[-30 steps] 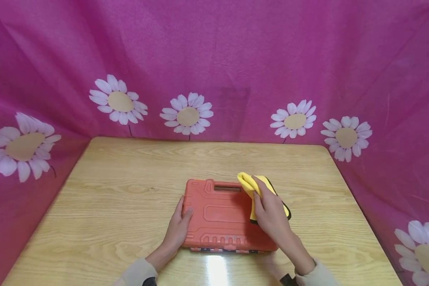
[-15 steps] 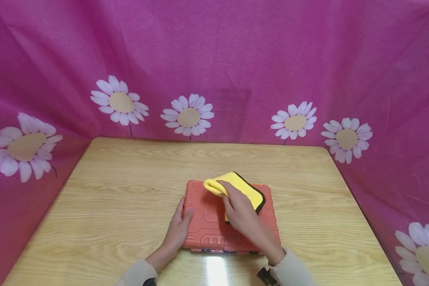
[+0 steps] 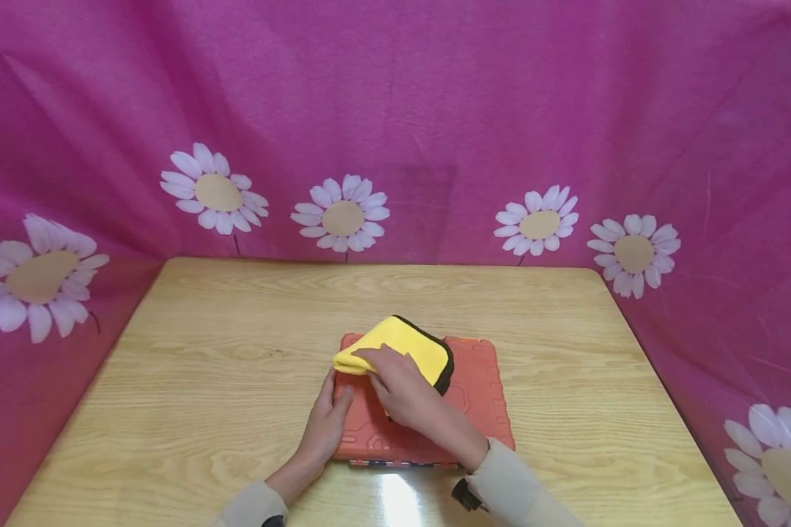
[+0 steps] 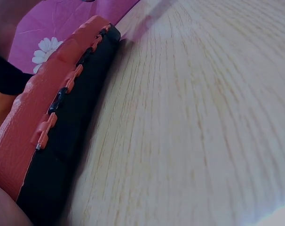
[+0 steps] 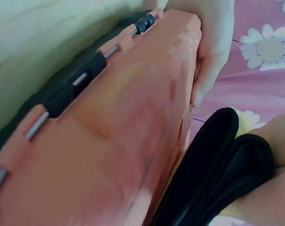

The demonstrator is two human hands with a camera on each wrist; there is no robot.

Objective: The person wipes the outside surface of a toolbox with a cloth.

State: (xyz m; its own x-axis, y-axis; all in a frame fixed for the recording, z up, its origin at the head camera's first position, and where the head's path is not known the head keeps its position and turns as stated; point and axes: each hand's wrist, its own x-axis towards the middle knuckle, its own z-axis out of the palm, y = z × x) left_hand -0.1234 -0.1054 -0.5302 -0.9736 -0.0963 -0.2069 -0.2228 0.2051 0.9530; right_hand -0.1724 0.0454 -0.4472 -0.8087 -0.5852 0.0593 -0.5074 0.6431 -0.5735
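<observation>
A red plastic carrying case (image 3: 481,399) lies flat on the table, its hinged side toward me. My left hand (image 3: 321,426) grips the case's left edge, thumb on the lid and fingers down the side. On the left part of the lid, my right hand (image 3: 402,388) holds a folded yellow cloth (image 3: 405,345) with black edging, bunched at its left end. The right wrist view shows the cloth's dark edging (image 5: 203,165) against the lid. Part of the lid and its handle are hidden under cloth and hand. In the left wrist view the case's black lower half (image 4: 67,136) shows.
The wooden table (image 3: 237,322) extends around the case on all sides. A magenta curtain (image 3: 395,95) printed with white daisies stands behind it and along both sides. Light glares off the table (image 3: 398,498) near its front edge.
My right hand has slid the yellow cloth leftward over the lid, from the case's right edge to its left part. The left hand has kept its grip, and the case has stayed in place.
</observation>
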